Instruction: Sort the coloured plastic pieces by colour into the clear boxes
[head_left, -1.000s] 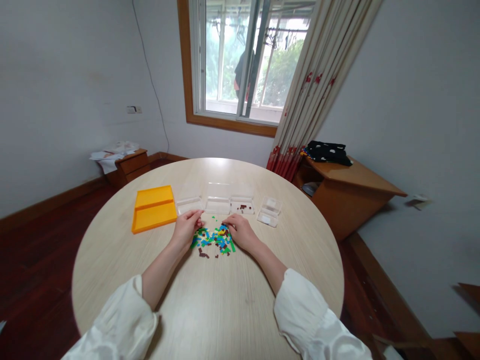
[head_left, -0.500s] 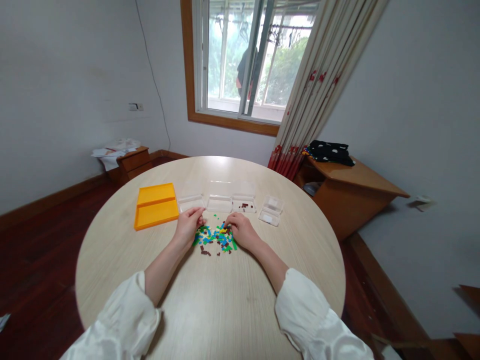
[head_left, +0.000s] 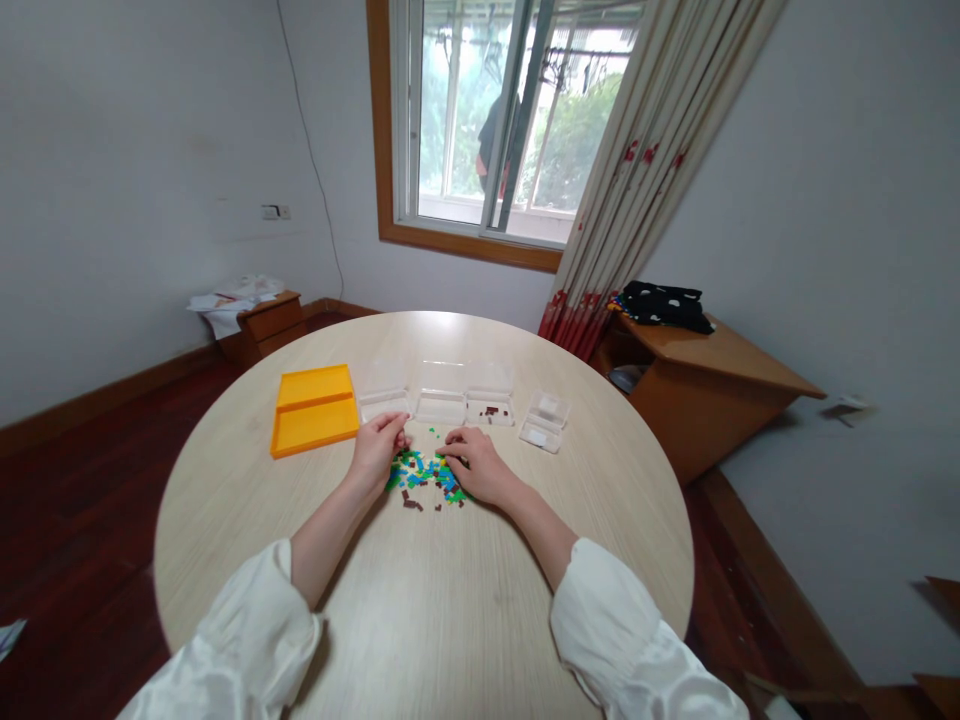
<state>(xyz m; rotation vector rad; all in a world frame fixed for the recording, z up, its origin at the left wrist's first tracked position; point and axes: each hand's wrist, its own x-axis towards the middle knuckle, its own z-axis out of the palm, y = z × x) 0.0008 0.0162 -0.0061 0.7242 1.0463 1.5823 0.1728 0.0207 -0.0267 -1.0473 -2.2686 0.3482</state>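
Observation:
A loose heap of small building bricks (head_left: 426,475) in blue, green, yellow and brown lies on the round table (head_left: 427,600). Just left of it, my left hand (head_left: 376,448) is raised with thumb and forefinger pinched together; whatever is at the fingertips is too small to name. My right hand (head_left: 480,465) reaches over the heap's right side, fingers stretched and slightly apart, their tips touching the bricks. Several brown bricks (head_left: 411,502) lie at the near edge. Behind the heap, a clear box (head_left: 489,410) holds some brown bricks.
Two more clear boxes, a left one (head_left: 384,405) and a middle one (head_left: 440,407), stand beside it with raised lids. An open orange case (head_left: 315,428) is on the left. A smaller clear box (head_left: 544,425) sits to the right. Outside the window stands a person (head_left: 491,140).
My right hand has shifted a little left over the heap, and its fingers have stretched out. My left hand keeps its pinch in about the same place. The view has turned slightly.

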